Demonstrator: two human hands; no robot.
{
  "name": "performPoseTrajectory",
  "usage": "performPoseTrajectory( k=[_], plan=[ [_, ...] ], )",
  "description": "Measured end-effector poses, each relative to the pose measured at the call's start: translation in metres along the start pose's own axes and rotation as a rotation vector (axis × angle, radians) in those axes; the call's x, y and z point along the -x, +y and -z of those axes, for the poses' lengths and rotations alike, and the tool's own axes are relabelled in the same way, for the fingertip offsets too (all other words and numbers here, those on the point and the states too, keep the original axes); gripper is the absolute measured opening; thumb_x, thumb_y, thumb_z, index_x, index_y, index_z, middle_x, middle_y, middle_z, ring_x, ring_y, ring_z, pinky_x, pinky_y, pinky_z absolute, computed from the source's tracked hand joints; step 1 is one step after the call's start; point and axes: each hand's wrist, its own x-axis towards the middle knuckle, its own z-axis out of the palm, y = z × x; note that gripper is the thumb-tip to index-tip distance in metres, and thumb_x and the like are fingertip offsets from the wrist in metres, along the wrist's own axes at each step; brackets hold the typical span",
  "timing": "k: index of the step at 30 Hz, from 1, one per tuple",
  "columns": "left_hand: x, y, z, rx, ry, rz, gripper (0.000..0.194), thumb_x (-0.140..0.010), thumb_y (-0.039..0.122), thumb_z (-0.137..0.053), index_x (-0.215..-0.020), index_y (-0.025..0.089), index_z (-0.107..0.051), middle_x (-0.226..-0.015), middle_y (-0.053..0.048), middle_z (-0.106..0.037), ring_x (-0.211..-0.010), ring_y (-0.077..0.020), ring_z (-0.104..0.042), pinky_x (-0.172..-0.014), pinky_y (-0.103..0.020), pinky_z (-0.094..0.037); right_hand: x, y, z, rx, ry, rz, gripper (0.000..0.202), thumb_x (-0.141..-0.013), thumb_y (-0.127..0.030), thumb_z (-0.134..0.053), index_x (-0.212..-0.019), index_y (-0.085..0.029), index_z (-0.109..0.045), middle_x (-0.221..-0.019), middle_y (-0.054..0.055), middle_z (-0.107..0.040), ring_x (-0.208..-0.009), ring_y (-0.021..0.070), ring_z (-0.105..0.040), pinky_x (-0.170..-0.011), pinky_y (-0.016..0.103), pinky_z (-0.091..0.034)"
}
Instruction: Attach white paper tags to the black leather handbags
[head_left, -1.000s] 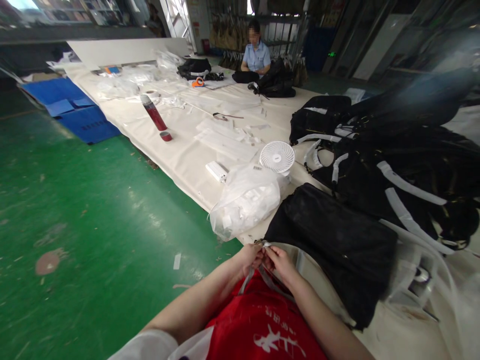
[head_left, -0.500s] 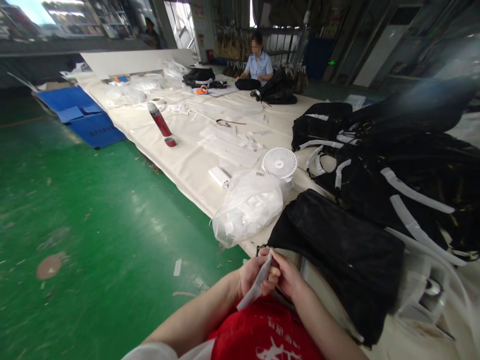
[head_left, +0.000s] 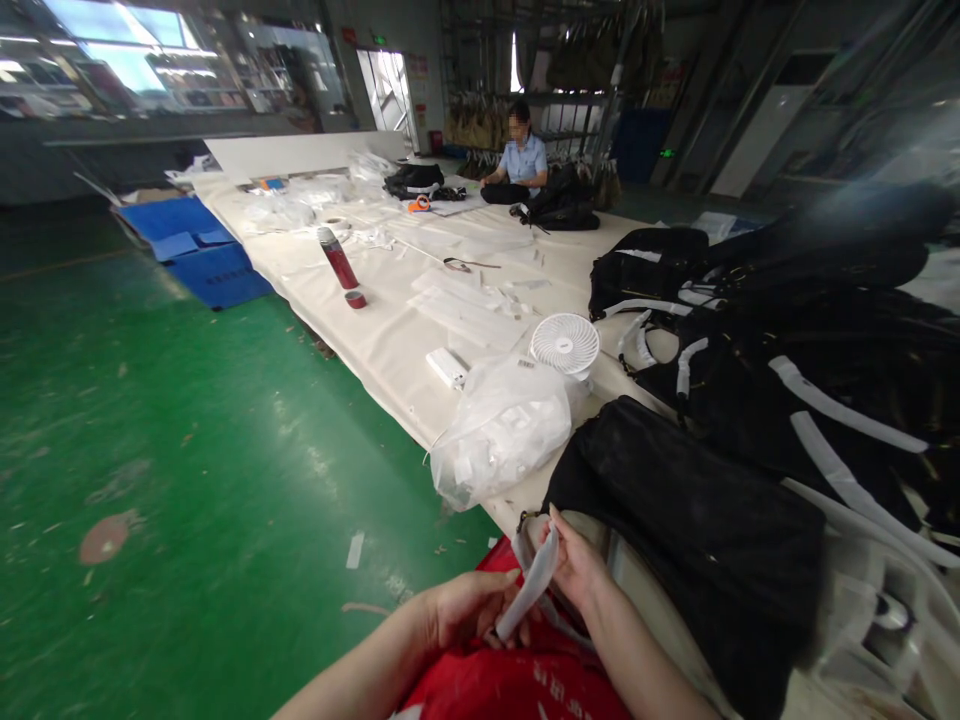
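A bag strap wrapped in white material (head_left: 531, 585) runs diagonally between my hands, close to the red apron (head_left: 499, 685). My left hand (head_left: 476, 603) is closed around its lower end, some fingers hidden behind it. Higher up, my right hand (head_left: 576, 560) pinches the strap between thumb and fingers. A black bag (head_left: 690, 510) lies on the table just right of my right hand. Near its left corner, by the strap's top, is a small metal fitting. Just beyond my hands rests a clear plastic bag (head_left: 502, 430) filled with white pieces.
Behind the plastic bag stand a white fan (head_left: 565, 345) and a small white box (head_left: 447, 368). A red flask (head_left: 339, 260) and its cup (head_left: 355, 299) are farther along. Black bags with white-wrapped straps (head_left: 847, 390) pile up rightward. A co-worker (head_left: 523, 155) sits at the far end.
My hands have moved apart along the strap, the left one down toward my body. More of the white wrapping now shows between them. The camera view has tilted up slightly.
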Motion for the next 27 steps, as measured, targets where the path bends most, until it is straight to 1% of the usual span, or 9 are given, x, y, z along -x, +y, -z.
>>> performPoseTrajectory(
  k=[4, 9, 11, 14, 16, 18, 22, 24, 27],
  plan=[
    [0.01, 0.009, -0.009, -0.222, 0.085, -0.088, 0.057, -0.066, 0.061, -0.072, -0.097, 0.013, -0.068, -0.063, 0.0, -0.061, -0.044, -0.0072, -0.046, -0.04, -0.018, -0.027, 0.005, -0.001, -0.001, 0.023, -0.019, 0.052, 0.03, -0.073, -0.049, -0.075, -0.076, -0.021, -0.064, -0.081, 0.005, -0.072, -0.085, 0.0204, -0.07, -0.076, 0.029, -0.058],
    [0.046, 0.046, -0.021, -0.619, 0.133, -0.073, 0.043, -0.079, 0.057, -0.06, -0.089, 0.016, -0.068, -0.051, 0.005, -0.052, -0.04, -0.0094, -0.043, -0.042, -0.021, -0.035, 0.028, -0.019, 0.013, 0.337, -0.06, 0.15, 0.058, -0.078, -0.072, -0.051, -0.085, -0.018, -0.071, -0.097, 0.014, -0.074, -0.088, 0.0263, -0.07, -0.08, 0.038, -0.056],
    [0.063, 0.061, -0.023, -0.75, 0.183, -0.078, 0.037, -0.085, 0.052, -0.052, -0.086, 0.018, -0.066, -0.052, 0.003, -0.055, -0.042, -0.0114, -0.047, -0.044, -0.022, -0.037, 0.042, -0.034, 0.031, 0.44, -0.012, 0.21, 0.061, -0.077, -0.074, -0.048, -0.084, -0.019, -0.072, -0.096, 0.015, -0.074, -0.086, 0.0286, -0.069, -0.08, 0.041, -0.055],
    [0.08, 0.078, -0.022, -0.989, 0.423, -0.2, 0.03, -0.089, 0.042, -0.047, -0.074, 0.02, -0.061, -0.054, 0.002, -0.057, -0.046, -0.0131, -0.051, -0.048, -0.022, -0.036, 0.068, -0.058, 0.071, 0.68, 0.168, 0.488, 0.043, -0.077, -0.063, -0.059, -0.088, -0.023, -0.071, -0.099, 0.012, -0.073, -0.091, 0.0289, -0.066, -0.083, 0.04, -0.052],
    [0.082, 0.086, -0.022, -1.185, 0.607, -0.326, 0.027, -0.09, 0.035, -0.045, -0.071, 0.02, -0.059, -0.058, 0.0, -0.059, -0.052, -0.0139, -0.053, -0.053, -0.023, -0.036, 0.081, -0.069, 0.101, 0.905, 0.339, 0.729, 0.036, -0.08, -0.055, -0.059, -0.095, -0.024, -0.07, -0.105, 0.011, -0.07, -0.095, 0.028, -0.065, -0.083, 0.038, -0.051],
    [0.073, 0.092, -0.029, -1.34, 0.681, -0.434, 0.025, -0.09, 0.029, -0.043, -0.074, 0.021, -0.061, -0.067, -0.001, -0.063, -0.061, -0.0151, -0.056, -0.059, -0.023, -0.037, 0.089, -0.074, 0.129, 1.085, 0.491, 0.869, 0.034, -0.082, -0.05, -0.058, -0.1, -0.023, -0.068, -0.108, 0.012, -0.068, -0.096, 0.028, -0.064, -0.084, 0.039, -0.051],
    [0.036, 0.09, -0.07, -1.508, 0.47, -0.541, 0.026, -0.093, 0.031, -0.043, -0.085, 0.021, -0.065, -0.081, -0.005, -0.068, -0.075, -0.0184, -0.062, -0.067, -0.025, -0.042, 0.087, -0.066, 0.166, 1.369, 0.587, 0.861, 0.042, -0.081, -0.04, -0.055, -0.117, -0.019, -0.061, -0.118, 0.013, -0.063, -0.108, 0.0298, -0.061, -0.096, 0.044, -0.048],
    [0.019, 0.084, -0.095, -1.588, 0.218, -0.554, 0.023, -0.087, 0.039, -0.055, -0.094, 0.021, -0.066, -0.088, -0.006, -0.07, -0.08, -0.0212, -0.064, -0.07, -0.027, -0.046, 0.084, -0.058, 0.174, 1.508, 0.595, 0.832, 0.051, -0.078, -0.03, -0.053, -0.127, -0.016, -0.055, -0.128, 0.013, -0.058, -0.118, 0.0302, -0.055, -0.103, 0.044, -0.044],
    [0.006, 0.077, -0.118, -1.61, -0.158, -0.548, 0.044, -0.074, 0.048, -0.07, -0.109, 0.022, -0.065, -0.095, -0.005, -0.071, -0.086, -0.0236, -0.066, -0.075, -0.029, -0.05, 0.083, -0.046, 0.182, 1.643, 0.645, 0.803, 0.063, -0.072, -0.02, -0.051, -0.135, -0.013, -0.049, -0.138, 0.013, -0.05, -0.128, 0.0309, -0.047, -0.108, 0.043, -0.039]
  ],
)
